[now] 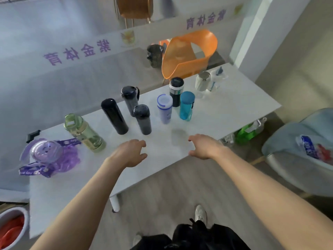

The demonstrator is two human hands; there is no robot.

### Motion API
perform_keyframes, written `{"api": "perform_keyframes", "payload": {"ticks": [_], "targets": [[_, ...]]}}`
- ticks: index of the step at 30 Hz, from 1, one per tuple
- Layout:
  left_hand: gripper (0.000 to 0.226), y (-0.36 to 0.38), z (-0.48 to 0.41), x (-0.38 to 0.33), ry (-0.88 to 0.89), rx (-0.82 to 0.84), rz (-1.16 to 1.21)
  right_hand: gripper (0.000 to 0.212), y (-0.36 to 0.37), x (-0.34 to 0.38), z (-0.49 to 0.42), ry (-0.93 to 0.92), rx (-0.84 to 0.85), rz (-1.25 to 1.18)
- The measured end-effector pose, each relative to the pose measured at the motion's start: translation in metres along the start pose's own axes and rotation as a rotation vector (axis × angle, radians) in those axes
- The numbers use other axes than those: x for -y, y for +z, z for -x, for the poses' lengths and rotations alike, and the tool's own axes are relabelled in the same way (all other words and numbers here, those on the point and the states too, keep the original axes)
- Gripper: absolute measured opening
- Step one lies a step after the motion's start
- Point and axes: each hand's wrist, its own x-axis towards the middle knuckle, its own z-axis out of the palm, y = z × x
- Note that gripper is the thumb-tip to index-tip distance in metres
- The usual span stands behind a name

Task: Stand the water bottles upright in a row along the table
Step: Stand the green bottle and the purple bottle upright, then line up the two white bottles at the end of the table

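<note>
Head view: both hands hover over the near edge of the white surface (pixel 225 112), empty. Left hand (pixel 130 153) is half open, fingers curled; right hand (pixel 203 146) likewise, palm down. Nine bottles stand upright in a loose line along the far edge: purple bottle (pixel 47 152) near the left end, green bottle (pixel 83 132), black flask (pixel 114 116), two dark bottles (pixel 142 119), white-lidded bottle (pixel 164 108), teal bottle (pixel 187 105), black-and-white bottle (pixel 176 91), clear bottles (pixel 202 82) toward the far right corner.
</note>
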Motion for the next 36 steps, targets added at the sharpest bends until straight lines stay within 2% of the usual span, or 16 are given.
{"api": "perform_keyframes", "payload": {"ticks": [7,11,19,24,28,33,36], "targets": [[0.046,-0.074,-0.059,-0.106,0.018,-0.215,0.039,0.064,-0.072,-0.098,-0.040,-0.047,-0.056,0.069],[0.043,-0.114,-0.104,-0.139,0.054,-0.265,0.008,0.062,-0.109,-0.134,-0.081,-0.044,-0.085,0.066],[0.041,-0.174,-0.236,-0.182,0.118,-0.349,0.046,0.051,-0.159,-0.201,-0.166,0.115,-0.230,-0.061],[0.056,-0.193,-0.300,-0.217,0.161,-0.363,0.013,0.067,-0.175,-0.245,-0.203,0.208,-0.337,-0.193],[0.070,-0.190,-0.352,-0.239,0.135,-0.350,0.051,0.082,-0.178,-0.272,-0.243,0.210,-0.388,-0.287],[0.107,-0.173,-0.410,-0.248,-0.025,-0.244,0.127,0.096,-0.177,-0.293,-0.307,0.162,-0.395,-0.398],[0.106,-0.158,-0.429,-0.250,-0.078,-0.165,0.172,0.091,-0.169,-0.298,-0.340,0.072,-0.327,-0.442]]}}
